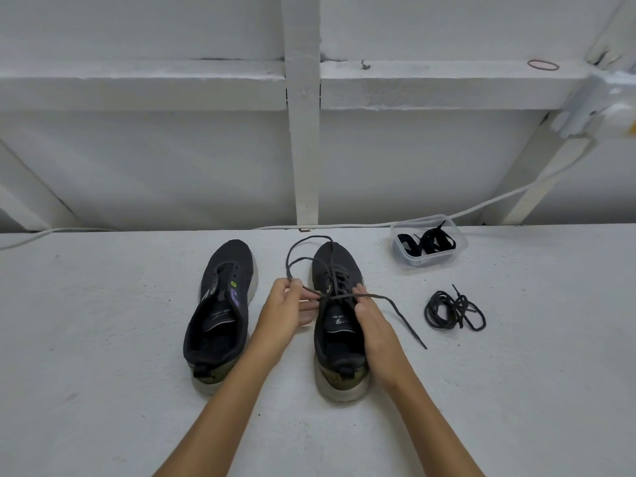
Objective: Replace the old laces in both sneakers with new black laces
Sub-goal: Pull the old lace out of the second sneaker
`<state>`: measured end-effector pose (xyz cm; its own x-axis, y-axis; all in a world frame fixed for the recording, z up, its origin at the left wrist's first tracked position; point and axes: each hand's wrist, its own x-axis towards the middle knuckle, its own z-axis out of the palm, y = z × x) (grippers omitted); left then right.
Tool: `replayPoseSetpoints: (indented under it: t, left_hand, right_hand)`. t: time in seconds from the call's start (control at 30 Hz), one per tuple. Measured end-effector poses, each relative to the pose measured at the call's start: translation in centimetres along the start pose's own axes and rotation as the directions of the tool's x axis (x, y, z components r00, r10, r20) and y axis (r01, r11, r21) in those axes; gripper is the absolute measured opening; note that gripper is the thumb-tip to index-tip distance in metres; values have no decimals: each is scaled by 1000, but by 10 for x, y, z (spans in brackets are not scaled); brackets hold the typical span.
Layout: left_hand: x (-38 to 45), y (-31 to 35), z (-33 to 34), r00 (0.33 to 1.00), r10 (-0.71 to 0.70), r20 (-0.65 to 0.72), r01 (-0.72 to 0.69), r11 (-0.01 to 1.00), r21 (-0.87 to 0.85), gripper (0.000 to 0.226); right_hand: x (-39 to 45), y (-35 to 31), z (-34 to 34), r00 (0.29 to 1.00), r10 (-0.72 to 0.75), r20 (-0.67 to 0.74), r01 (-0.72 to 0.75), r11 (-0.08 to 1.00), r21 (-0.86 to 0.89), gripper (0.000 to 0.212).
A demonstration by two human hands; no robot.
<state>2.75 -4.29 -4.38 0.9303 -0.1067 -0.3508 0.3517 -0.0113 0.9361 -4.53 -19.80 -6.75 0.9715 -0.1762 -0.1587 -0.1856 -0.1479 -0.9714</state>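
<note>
Two dark sneakers stand side by side on a white surface, toes pointing away from me. The left sneaker has no lace. The right sneaker carries a dark lace through its eyelets; one end loops past the toe, the other trails right. My left hand pinches the lace just left of the shoe's tongue. My right hand rests on the shoe's right side, fingers on the lace at the top eyelets. A loose dark lace lies bundled to the right.
A clear plastic tub with flat black laces inside stands at the back right. A white cable runs along the wall base. A white wall with beams rises behind the surface. A rubber band lies on a ledge.
</note>
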Motion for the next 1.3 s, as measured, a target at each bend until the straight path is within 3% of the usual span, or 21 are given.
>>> replayPoseSetpoints:
  t: [0.1,0.17,0.27,0.33,0.43,0.47,0.6,0.73,0.77,0.8,0.87,0.93,1.07,1.1,1.17,1.23,1.3]
  left_hand:
    - [-4,-7,-4,982,59,177,-93,976,195,17]
    - [-3,-9,-1,982,144,122,-172,950,259,14]
    - [-2,-7,8,990,117,-82,-111,991,71,17]
    - [-3,-7,9,997,68,-48,-67,998,23,16]
    - [-5,-9,2,988,105,116,-125,976,180,12]
    - [-4,-8,1,987,129,94,-144,974,173,12]
    - [-5,1,5,993,67,-97,-79,990,-120,15]
    - [-3,-8,-3,980,126,151,-156,965,211,11]
    - [-3,-8,-3,979,139,148,-172,957,235,11]
    - [-4,-6,-1,985,145,95,-161,966,204,12]
    - [-4,-2,5,992,74,-100,-76,997,-15,16]
    - [-3,-3,7,987,-11,-162,-11,991,-134,21]
    - [-6,-11,-3,989,64,135,-85,984,158,17]
    - [-6,-10,-4,986,111,126,-134,972,192,15]
    - [-4,-7,1,980,190,-56,-176,965,197,19]
    - [-1,-3,8,963,108,-248,-125,991,-54,22]
    - [-1,-3,12,979,19,-202,-52,986,-159,25]
  right_hand:
    - [1,1,1,1000,-22,-7,22,1000,-6,34]
    - [0,1,1,1000,-20,-7,20,1000,-9,35]
    - [0,1,0,1000,-16,-7,16,1000,-17,40]
    - [0,0,1,1000,-21,-16,21,1000,-13,38]
    - [0,1,1,999,-23,-29,24,1000,1,32]
    - [1,1,1,999,-24,-31,24,1000,-4,32]
    - [0,-1,1,999,-26,-22,25,999,-20,34]
    - [0,-2,1,1000,-26,-16,26,1000,-13,30]
    - [0,-2,1,1000,-25,-17,25,1000,-16,31]
    - [0,-2,1,1000,-23,-19,22,1000,-15,32]
    - [-1,-3,0,999,-28,-19,28,1000,-10,36]
    - [-1,-2,1,999,-37,-10,36,999,-14,36]
    - [-1,-3,1,1000,-6,-21,5,1000,-17,37]
    - [-1,-3,1,1000,-6,-19,6,1000,-20,37]
    - [-1,-3,0,1000,-2,-17,2,1000,-16,39]
    - [-2,-3,0,1000,11,-18,-12,1000,-9,44]
    - [-2,-4,-1,1000,17,-20,-17,1000,-10,46]
